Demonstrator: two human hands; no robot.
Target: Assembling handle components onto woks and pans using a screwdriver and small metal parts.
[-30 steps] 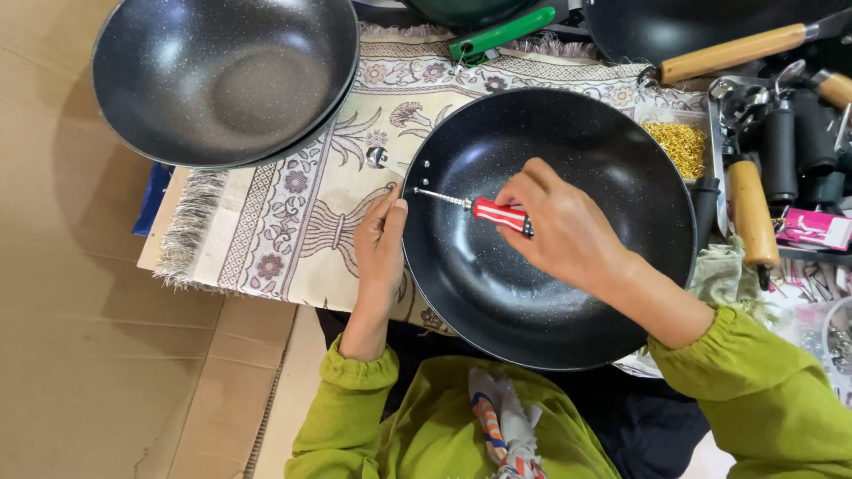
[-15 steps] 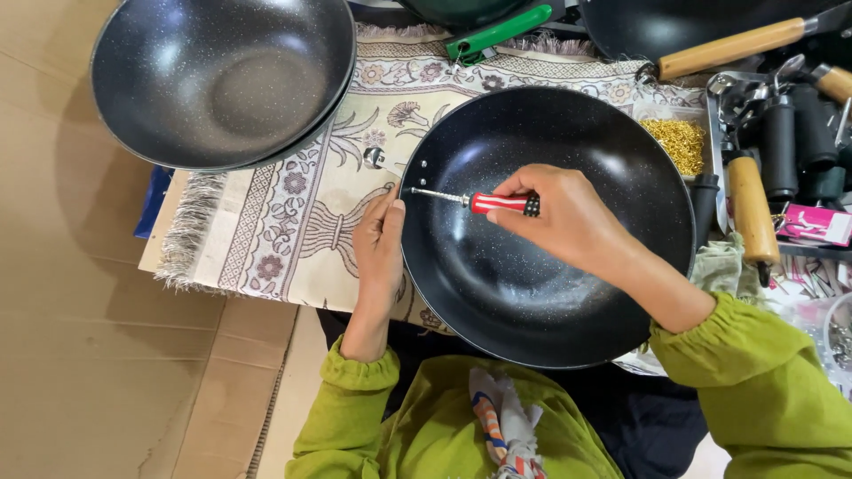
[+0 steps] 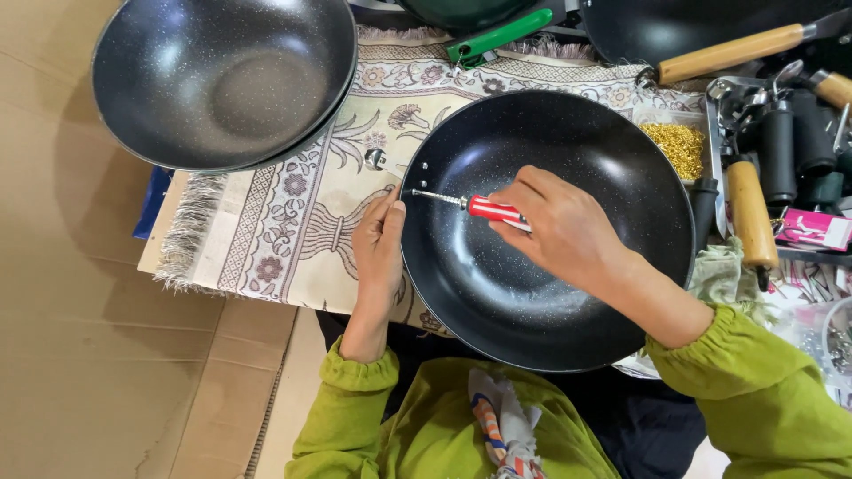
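Right hand (image 3: 568, 232) is gripping red-handled screwdriver (image 3: 470, 207), shaft pointing leftward from fingers toward wok (image 3: 621, 177) rim screws; left hand (image 3: 380, 248) is clasping that rim.

Your work surface is a patterned fringed mat (image 3: 293, 213) over brown cardboard (image 3: 80, 337); two black woks (image 3: 222, 80) (image 3: 550, 231), wooden handles (image 3: 750, 213) and gold screws (image 3: 676, 146) lie there.

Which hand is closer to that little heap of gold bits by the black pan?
Right. The right hand holds the red screwdriver inside the pan, on the side toward the gold heap; the left hand grips the pan's opposite rim.
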